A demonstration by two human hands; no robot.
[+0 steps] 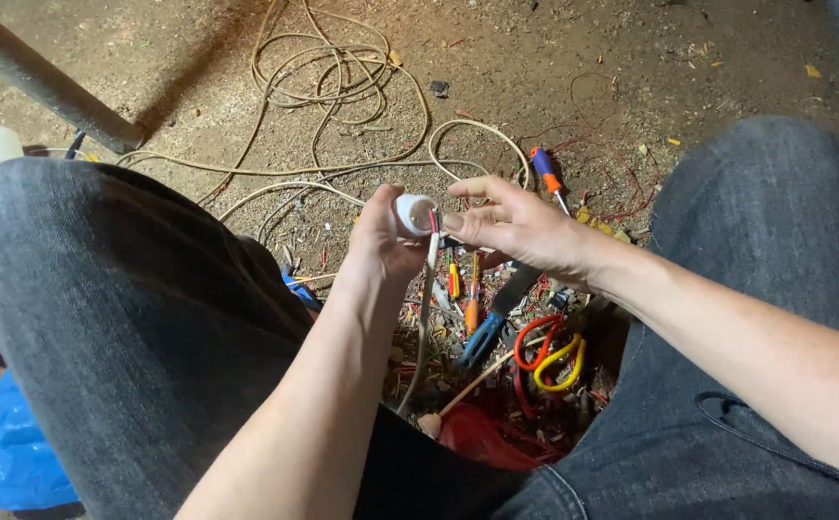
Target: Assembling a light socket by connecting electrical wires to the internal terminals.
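Item: small white plastic fitting (413, 214), gripped in my left hand (386, 241); right hand (516, 226) fingers pinch its red-cored cream cable (426, 289). Wiring stage, I judge. Orange-handled screwdriver (546, 176) at one o'clock.

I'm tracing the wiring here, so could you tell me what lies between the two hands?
In the head view, a small white cylindrical fitting with a pale cable hanging from it sits between the left hand and the right hand; both touch it.
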